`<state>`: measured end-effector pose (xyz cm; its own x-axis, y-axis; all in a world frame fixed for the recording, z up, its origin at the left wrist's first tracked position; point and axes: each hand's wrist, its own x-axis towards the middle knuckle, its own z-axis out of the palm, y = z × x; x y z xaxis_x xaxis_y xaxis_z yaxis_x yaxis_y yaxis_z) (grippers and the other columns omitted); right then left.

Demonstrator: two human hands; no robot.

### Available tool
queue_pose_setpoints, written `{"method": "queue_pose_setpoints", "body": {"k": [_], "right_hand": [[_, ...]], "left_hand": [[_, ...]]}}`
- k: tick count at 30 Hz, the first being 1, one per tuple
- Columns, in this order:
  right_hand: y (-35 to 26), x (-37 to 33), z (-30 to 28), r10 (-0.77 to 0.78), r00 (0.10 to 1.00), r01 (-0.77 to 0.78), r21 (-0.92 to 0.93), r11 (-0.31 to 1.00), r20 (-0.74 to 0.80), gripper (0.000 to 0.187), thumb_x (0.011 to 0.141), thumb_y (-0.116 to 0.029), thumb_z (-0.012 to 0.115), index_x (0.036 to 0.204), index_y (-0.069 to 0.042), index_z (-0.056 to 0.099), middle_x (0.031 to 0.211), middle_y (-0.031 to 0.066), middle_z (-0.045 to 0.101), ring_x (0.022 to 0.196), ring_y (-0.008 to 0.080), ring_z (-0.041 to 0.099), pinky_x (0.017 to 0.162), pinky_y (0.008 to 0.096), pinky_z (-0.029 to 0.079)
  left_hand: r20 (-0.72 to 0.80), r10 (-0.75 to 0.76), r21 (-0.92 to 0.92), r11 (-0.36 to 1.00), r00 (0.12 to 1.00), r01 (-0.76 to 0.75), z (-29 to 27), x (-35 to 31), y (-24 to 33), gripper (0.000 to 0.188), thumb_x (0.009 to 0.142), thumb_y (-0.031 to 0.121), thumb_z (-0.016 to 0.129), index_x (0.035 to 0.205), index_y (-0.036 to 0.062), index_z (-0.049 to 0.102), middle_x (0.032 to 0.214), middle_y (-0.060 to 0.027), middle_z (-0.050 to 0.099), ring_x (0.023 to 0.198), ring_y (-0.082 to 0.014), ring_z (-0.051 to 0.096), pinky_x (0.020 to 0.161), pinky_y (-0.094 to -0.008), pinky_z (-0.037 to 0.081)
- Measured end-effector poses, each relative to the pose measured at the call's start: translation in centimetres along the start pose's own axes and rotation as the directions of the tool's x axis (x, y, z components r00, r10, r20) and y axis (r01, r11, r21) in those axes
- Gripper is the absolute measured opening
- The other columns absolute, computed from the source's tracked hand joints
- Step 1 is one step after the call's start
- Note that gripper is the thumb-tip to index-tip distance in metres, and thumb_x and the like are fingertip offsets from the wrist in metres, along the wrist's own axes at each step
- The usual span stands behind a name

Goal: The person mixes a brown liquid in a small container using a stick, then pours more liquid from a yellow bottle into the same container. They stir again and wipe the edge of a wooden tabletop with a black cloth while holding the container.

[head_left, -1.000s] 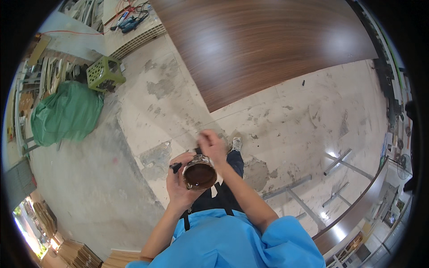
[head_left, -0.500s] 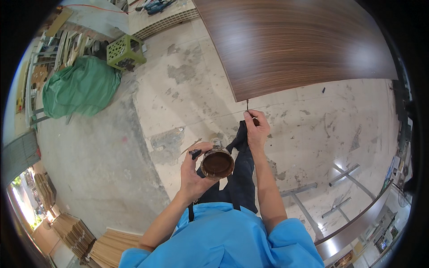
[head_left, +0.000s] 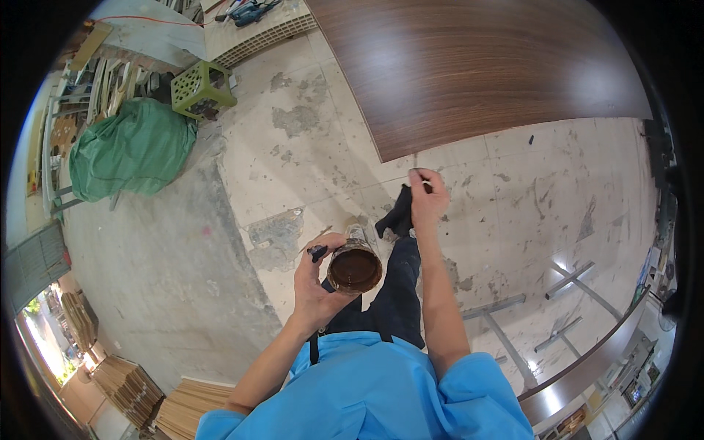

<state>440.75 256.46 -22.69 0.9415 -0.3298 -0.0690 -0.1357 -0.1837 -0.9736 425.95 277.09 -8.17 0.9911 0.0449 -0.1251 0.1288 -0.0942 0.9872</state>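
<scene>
The left grip curls around one can, with one black tool held alongside. Ahead and rightward of it, the right grip, arm stretched forward, pinches one thin, blurred stick. Beyond that grip lies one brown panel; one green stool stands far ahead-left of both.

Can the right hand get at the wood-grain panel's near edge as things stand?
Likely yes: the right hand looks close to the near edge of the wood-grain panel, and nothing visible blocks the way, though one view leaves depth unsure.
</scene>
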Motion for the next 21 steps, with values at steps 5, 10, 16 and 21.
{"method": "queue_pose_setpoints", "body": {"k": [5,10,16,21], "right_hand": [[0.0,0.2,-0.3,-0.052,0.997,0.052,-0.005,0.999,0.049,0.010,0.093,-0.007,0.081,0.102,-0.003,0.077,0.092,0.0046,0.072,0.070,0.0118,0.060,0.065,0.0279,0.049],[0.0,0.7,-0.7,-0.128,0.986,0.137,-0.083,0.987,0.104,0.010,0.093,-0.008,0.081,0.100,-0.002,0.076,0.091,0.0062,0.071,0.073,0.0143,0.063,0.068,0.0283,0.050],[-0.6,1.1,-1.0,-0.126,0.992,0.127,-0.098,0.987,0.019,0.010,0.093,-0.009,0.081,0.100,-0.003,0.077,0.090,0.0072,0.071,0.071,0.0150,0.062,0.067,0.0303,0.050],[-0.7,1.2,-1.1,-0.171,0.982,0.179,-0.105,0.978,0.077,0.010,0.091,-0.008,0.082,0.097,-0.004,0.076,0.089,0.0082,0.070,0.068,0.0164,0.062,0.067,0.0305,0.052]], "left_hand": [[-0.004,-0.072,-0.033,0.997,0.997,0.072,0.5,0.0,0.3,0.084,0.071,-0.003,0.098,0.140,0.0036,0.050,0.146,-0.0158,0.052,0.131,-0.0267,0.062,0.112,-0.0431,0.056],[-0.007,-0.034,0.054,0.998,0.999,0.035,1.0,0.6,0.6,0.087,0.068,-0.005,0.099,0.140,0.0044,0.051,0.147,-0.0157,0.052,0.131,-0.0269,0.062,0.112,-0.0431,0.056],[0.003,-0.049,0.013,0.999,0.999,0.049,1.4,1.0,0.9,0.087,0.068,-0.005,0.099,0.140,0.0052,0.052,0.147,-0.0160,0.052,0.131,-0.0264,0.062,0.113,-0.0427,0.055],[0.032,-0.043,-0.010,0.999,0.999,0.044,2.0,1.6,0.9,0.084,0.069,-0.006,0.098,0.139,0.0042,0.052,0.146,-0.0166,0.053,0.130,-0.0274,0.062,0.112,-0.0431,0.055]]}}
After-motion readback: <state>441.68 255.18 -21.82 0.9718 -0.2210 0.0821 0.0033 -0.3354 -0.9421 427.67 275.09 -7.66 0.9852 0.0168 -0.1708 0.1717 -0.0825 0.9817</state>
